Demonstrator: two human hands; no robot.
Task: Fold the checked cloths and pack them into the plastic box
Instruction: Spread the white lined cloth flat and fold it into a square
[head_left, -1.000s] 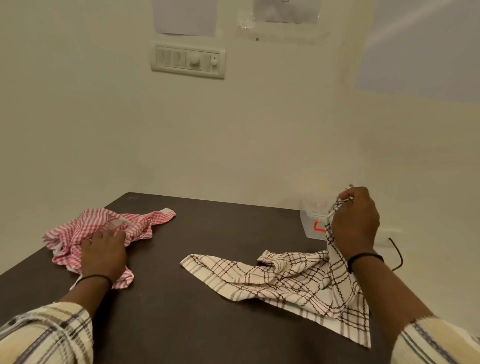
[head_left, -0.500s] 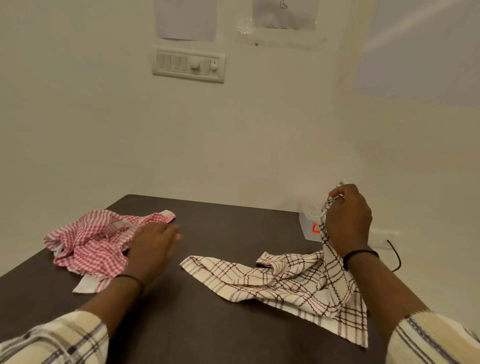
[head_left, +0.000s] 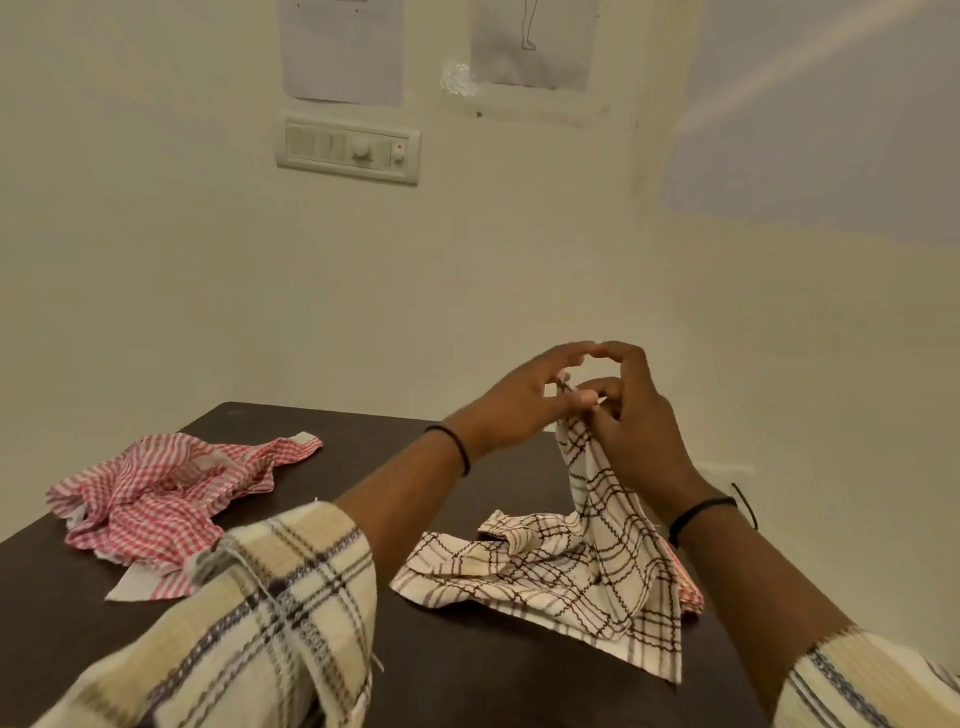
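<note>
A cream cloth with brown checks (head_left: 576, 566) lies crumpled on the dark table (head_left: 467, 675), with one corner lifted. My right hand (head_left: 641, 421) pinches that raised corner at the table's far right. My left hand (head_left: 524, 400) has come across and its fingers meet the same corner, touching my right fingers. A red and white checked cloth (head_left: 166, 493) lies bunched at the table's left, untouched. The plastic box is hidden behind my hands.
The table stands in a corner between two cream walls. A switch panel (head_left: 348, 148) and paper sheets (head_left: 343, 49) hang on the far wall. A thin black cord (head_left: 745, 501) shows past my right wrist.
My left hand left the red cloth and swept right across the table to join my right hand at the brown checked cloth's raised corner. The right hand stayed lifted.
</note>
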